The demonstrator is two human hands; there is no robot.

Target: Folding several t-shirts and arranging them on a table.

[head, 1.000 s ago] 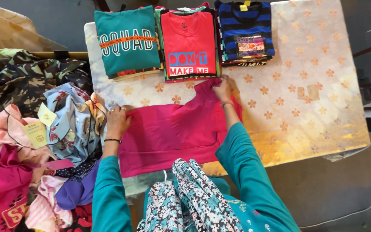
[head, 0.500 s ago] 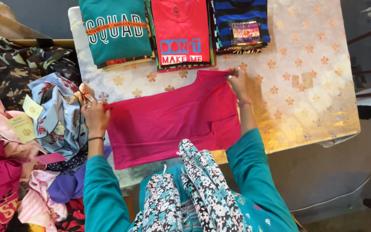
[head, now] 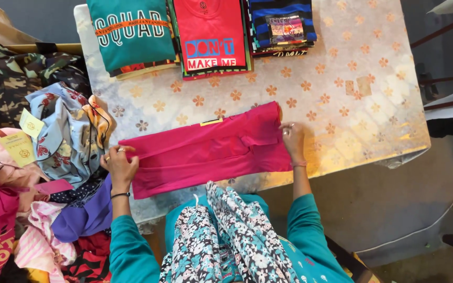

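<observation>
Mid-frame, our left hand [head: 119,165] and right hand [head: 292,137] pinch the pink shirt's [head: 205,152] ends; we keep edges aligned and taut.

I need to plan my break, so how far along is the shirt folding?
Done: three folded stacks at the table's far edge, teal, red and striped. In hand: a pink shirt lies partly folded, left hand and right hand at its ends. Left: a heap of unfolded clothes beside the table.
</observation>
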